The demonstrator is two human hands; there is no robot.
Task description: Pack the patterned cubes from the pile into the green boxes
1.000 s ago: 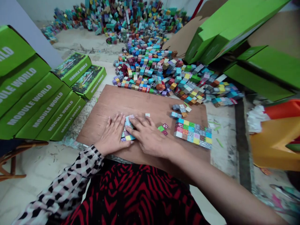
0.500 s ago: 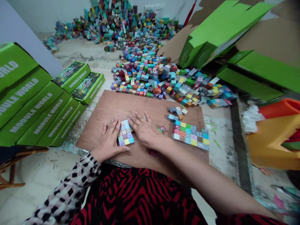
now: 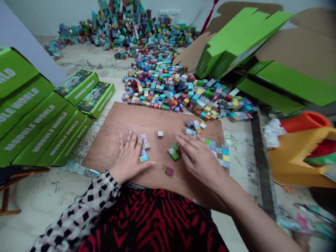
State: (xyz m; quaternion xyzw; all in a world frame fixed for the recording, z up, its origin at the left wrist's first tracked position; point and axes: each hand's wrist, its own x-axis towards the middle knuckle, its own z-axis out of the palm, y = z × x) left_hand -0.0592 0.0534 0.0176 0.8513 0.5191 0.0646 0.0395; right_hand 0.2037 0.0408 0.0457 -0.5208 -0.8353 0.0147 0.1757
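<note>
My left hand point(image 3: 130, 155) lies flat and open on a small block of patterned cubes point(image 3: 144, 148) near the front of a brown board point(image 3: 147, 119). My right hand point(image 3: 201, 157) rests further right with fingers spread, touching a few loose cubes point(image 3: 174, 152) and partly covering a flat grid of coloured cubes point(image 3: 220, 151). A single dark red cube point(image 3: 169, 171) lies in front of it, a white cube point(image 3: 160, 133) sits mid-board, and a small cluster of cubes point(image 3: 194, 126) lies beyond my right fingers.
A big heap of coloured cubes point(image 3: 168, 84) spreads behind the board up to the wall. Green "MODULE WORLD" boxes point(image 3: 44, 119) are stacked on the left, folded green cartons point(image 3: 244, 38) on the right. An orange and yellow plastic thing point(image 3: 304, 154) stands at the right.
My right hand left the small cube block and moved right onto the loose cubes and the flat grid. My left hand now covers most of the block. The camera tilted slightly.
</note>
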